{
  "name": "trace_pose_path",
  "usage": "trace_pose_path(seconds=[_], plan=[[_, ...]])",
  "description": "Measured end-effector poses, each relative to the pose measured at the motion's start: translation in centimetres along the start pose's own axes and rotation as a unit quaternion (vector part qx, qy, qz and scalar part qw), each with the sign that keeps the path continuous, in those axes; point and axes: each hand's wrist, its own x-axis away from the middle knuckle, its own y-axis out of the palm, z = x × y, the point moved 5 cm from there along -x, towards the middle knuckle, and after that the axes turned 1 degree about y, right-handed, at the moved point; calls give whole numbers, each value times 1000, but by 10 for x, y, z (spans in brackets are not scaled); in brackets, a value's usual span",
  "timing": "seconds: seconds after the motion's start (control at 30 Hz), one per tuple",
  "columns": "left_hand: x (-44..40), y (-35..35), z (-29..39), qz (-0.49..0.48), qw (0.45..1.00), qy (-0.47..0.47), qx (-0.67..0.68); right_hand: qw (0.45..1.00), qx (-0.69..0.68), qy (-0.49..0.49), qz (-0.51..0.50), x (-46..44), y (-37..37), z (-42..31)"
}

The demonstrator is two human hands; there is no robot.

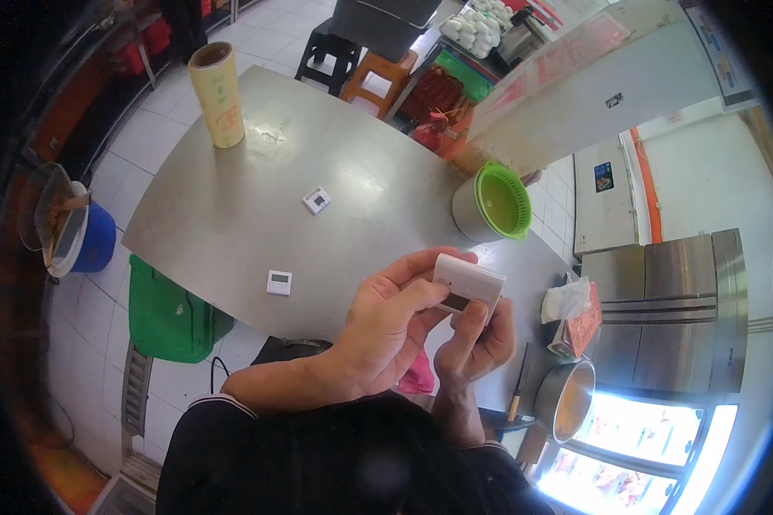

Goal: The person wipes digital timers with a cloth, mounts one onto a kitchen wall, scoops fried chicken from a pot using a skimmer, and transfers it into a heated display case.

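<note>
A small white device (471, 279) with a dark display is held up over the near edge of the metal table (232, 206). My left hand (392, 322) grips it from the left, thumb on its face. On the right, my right hand (477, 339) pinches its lower edge with the thumb near the display. Two similar small white devices lie on the table to the left: one with a grey display (279, 282), and another farther back (316, 200).
A yellowish roll (218, 96) stands at the table's far left. At the right are a green strainer (502, 201) in a pale tub, a tissue box (582, 319), a knife (517, 390) and a steel pot (565, 401). A green bin (170, 309) stands below left.
</note>
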Motion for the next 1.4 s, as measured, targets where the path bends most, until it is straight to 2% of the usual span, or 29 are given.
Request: trace_pose_path(seconds=[0.1, 0.13, 0.17, 0.2, 0.23, 0.27, 0.3, 0.33, 0.37, 0.4, 0.47, 0.57, 0.67, 0.73, 0.77, 0.8, 0.83, 0.9, 1.03, 1.13, 1.2, 1.23, 1.27, 1.33, 1.37, 1.4], plan=[[-1, 1, 0, -42, 997, 37, -44, 1000, -6, 0, -13, 3, -2, 10], [-2, 4, 2, -93, 994, 47, 34, 997, -60, -13, 48, 7, -6, 20], [-4, 10, 6, -148, 981, 56, 111, 996, -83, -29, 33, 0, -9, 25], [-10, 16, 7, -164, 979, 55, 110, 993, -107, -44, 17, -10, -10, 25], [-13, 21, 6, -164, 980, 101, 50, 990, -131, -58, 0, -21, -11, 26], [-13, 24, 2, -161, 977, 139, -12, 996, 54, -10, -66, -28, -13, 35], [-16, 26, -3, -213, 961, 170, -42, 994, -96, 31, -42, -29, -13, 44], [-19, 33, -2, -234, 954, 184, -44, 994, -101, 4, -42, -41, -7, 34], [-18, 32, -1, -191, 946, 211, -153, 990, -131, -34, -26, -46, -4, 18], [-14, 28, -1, -133, 930, 222, -261, 987, -153, -23, -34, -41, -5, 17], [-16, 23, 5, -121, 923, 250, -266, 983, -181, -12, -41, -38, -5, 16], [-11, 23, 11, -127, 912, 267, -286, 981, -160, -23, -105, -45, -13, 14], [-6, 24, 15, -125, 905, 262, -311, 976, -210, -21, -44, -60, -21, -19], [-1, 34, 20, -140, 853, 287, -412, 982, -178, -51, -36, -71, -28, -42], [3, 38, 21, -144, 852, 284, -415, 984, -115, -71, -112, -75, -31, -44], [5, 40, 23, -122, 862, 274, -408, 977, -50, -91, -186, -76, -31, -46], [6, 41, 24, -100, 871, 266, -400, 978, -50, -91, -180, -77, -37, -48], [9, 42, 23, -104, 872, 283, -387, 973, -33, -18, -228, -77, -38, -47], [16, 37, 23, -102, 869, 296, -384, 972, -117, -6, -205, -68, -30, -59], [17, 28, 21, -70, 882, 324, -335, 977, -170, 18, -129, -56, -32, -50], [6, 17, 5, -52, 899, 319, -296, 974, -97, 56, -198, -42, -22, -26], [-1, 5, 0, -39, 915, 314, -251, 979, -87, 80, -167, -37, -18, -26], [-7, -14, 1, -28, 914, 319, -250, 976, -90, 84, -179, -30, -18, -29], [-32, -46, -13, -68, 987, 144, -27, 990, -51, 84, -101, -22, -41, -31], [-45, -62, -20, 6, 997, 83, 3, 970, -201, 22, -136, -19, -51, -29], [-54, -64, -18, 22, 997, 72, 12, 927, -308, -24, -214, -20, -53, -14]])
